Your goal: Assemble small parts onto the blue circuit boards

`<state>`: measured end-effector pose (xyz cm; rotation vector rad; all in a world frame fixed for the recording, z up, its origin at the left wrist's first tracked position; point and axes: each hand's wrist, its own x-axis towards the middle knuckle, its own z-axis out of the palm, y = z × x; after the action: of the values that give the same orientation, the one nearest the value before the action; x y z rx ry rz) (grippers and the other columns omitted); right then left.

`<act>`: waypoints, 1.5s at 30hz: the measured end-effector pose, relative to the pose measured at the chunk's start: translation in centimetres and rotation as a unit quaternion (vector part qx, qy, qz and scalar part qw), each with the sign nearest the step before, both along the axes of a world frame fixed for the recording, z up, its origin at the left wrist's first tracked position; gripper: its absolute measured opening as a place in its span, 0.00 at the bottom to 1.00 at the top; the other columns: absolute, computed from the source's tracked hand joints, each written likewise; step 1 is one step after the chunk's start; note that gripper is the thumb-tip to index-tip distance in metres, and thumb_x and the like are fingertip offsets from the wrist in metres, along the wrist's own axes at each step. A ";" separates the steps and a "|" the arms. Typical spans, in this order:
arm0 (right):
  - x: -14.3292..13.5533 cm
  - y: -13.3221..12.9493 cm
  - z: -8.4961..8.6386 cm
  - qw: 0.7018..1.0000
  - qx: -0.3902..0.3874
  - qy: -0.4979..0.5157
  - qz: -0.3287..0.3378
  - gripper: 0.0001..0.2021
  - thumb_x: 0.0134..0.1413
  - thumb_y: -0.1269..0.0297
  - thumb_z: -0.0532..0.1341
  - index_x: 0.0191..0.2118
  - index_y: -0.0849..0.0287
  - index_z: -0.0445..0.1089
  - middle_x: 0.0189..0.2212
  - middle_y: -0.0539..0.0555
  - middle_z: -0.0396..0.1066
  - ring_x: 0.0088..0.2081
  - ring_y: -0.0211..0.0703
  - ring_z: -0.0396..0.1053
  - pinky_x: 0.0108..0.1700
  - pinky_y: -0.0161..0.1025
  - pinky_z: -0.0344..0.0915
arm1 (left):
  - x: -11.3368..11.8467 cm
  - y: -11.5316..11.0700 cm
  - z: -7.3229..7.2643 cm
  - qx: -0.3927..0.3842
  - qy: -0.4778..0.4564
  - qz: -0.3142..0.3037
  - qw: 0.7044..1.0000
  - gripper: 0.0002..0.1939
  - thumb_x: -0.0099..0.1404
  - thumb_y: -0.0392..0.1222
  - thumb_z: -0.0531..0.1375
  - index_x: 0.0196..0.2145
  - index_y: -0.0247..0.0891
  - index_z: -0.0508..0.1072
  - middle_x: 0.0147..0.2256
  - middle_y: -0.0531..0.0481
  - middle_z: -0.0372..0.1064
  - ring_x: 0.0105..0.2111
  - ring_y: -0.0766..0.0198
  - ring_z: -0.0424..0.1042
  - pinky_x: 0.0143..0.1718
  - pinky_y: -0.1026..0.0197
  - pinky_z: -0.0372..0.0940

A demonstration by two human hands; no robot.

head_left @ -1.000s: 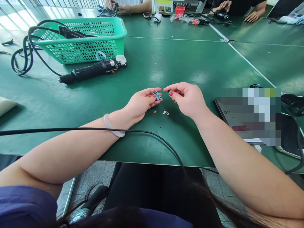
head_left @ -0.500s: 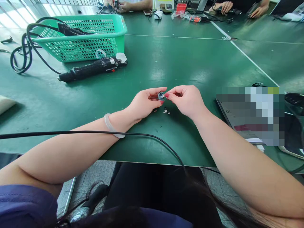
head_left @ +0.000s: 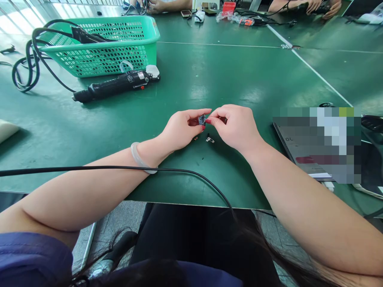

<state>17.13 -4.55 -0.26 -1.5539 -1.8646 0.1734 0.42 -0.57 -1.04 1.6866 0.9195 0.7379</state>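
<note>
Between thumb and fingers, my left hand (head_left: 181,126) holds a small dark grey block (head_left: 202,119) with light metal details, perhaps a switch housing; its exact kind is too small to tell. My right hand (head_left: 236,125) is closed in a pinch at the block's right side. What the right fingertips grip, if anything, is hidden. Under the hands, a small silvery metal piece (head_left: 210,138) lies on the green table (head_left: 179,183). A tiny copper-coloured bit (head_left: 196,138) rests just below my left fingers.
A green plastic basket (head_left: 119,59) with black cable stands at the far left, a black electric screwdriver (head_left: 113,86) before it. A black cable (head_left: 119,168) crosses over my left forearm. At right lies a dark flat object (head_left: 290,139), partly blurred. Other people's hands (head_left: 317,8) work across the table.
My right fingertips have shifted slightly left, closer against the block, and the right hand is turned a little. The block has barely moved. Across the table, a co-worker's hands have come together.
</note>
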 end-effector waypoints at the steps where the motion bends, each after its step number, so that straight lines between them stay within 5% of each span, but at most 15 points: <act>1: 0.0 0.0 0.0 1.000 0.003 -0.006 0.001 0.10 0.56 0.65 0.60 0.25 0.58 0.73 0.23 0.51 0.68 0.28 0.39 0.62 0.33 0.40 0.55 | 0.0 0.0 0.0 0.000 0.000 -0.001 1.000 0.25 0.58 0.29 0.61 0.54 0.38 0.74 0.36 0.49 0.77 0.32 0.66 0.73 0.35 0.62 0.68; 22: -0.6 -0.4 0.3 0.992 -0.005 -0.127 -0.002 0.11 0.58 0.67 0.56 0.28 0.60 0.73 0.26 0.54 0.68 0.31 0.42 0.63 0.32 0.40 0.54 | -0.2 0.0 0.1 0.069 0.052 -0.014 0.996 0.20 0.59 0.32 0.60 0.49 0.39 0.79 0.34 0.51 0.77 0.32 0.65 0.72 0.41 0.59 0.67; 33: 0.3 0.2 -0.4 0.993 -0.060 0.103 0.023 0.06 0.53 0.63 0.62 0.30 0.58 0.76 0.27 0.51 0.74 0.28 0.39 0.66 0.34 0.40 0.61 | 0.0 0.2 0.0 -0.014 -0.012 0.021 1.000 0.24 0.58 0.30 0.64 0.52 0.37 0.74 0.31 0.51 0.72 0.25 0.67 0.72 0.38 0.58 0.69; 40: 0.2 0.2 -0.4 0.992 -0.041 0.118 0.015 0.06 0.51 0.66 0.63 0.31 0.58 0.79 0.30 0.53 0.76 0.30 0.41 0.68 0.36 0.42 0.64 | -0.1 0.0 0.3 -0.002 -0.009 0.030 0.999 0.17 0.57 0.30 0.65 0.45 0.36 0.76 0.31 0.50 0.73 0.28 0.68 0.72 0.37 0.61 0.70; 45: 0.3 0.2 -0.4 0.993 -0.035 0.112 0.015 0.07 0.52 0.64 0.62 0.31 0.59 0.78 0.26 0.52 0.74 0.27 0.38 0.65 0.32 0.40 0.62 | 0.0 -0.1 0.4 -0.016 -0.032 0.015 0.999 0.21 0.56 0.27 0.62 0.48 0.34 0.75 0.35 0.47 0.75 0.32 0.66 0.73 0.35 0.61 0.71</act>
<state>17.42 -4.37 -0.61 -1.4873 -1.7217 0.4127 0.47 -0.71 -0.64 1.6145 0.9096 0.7882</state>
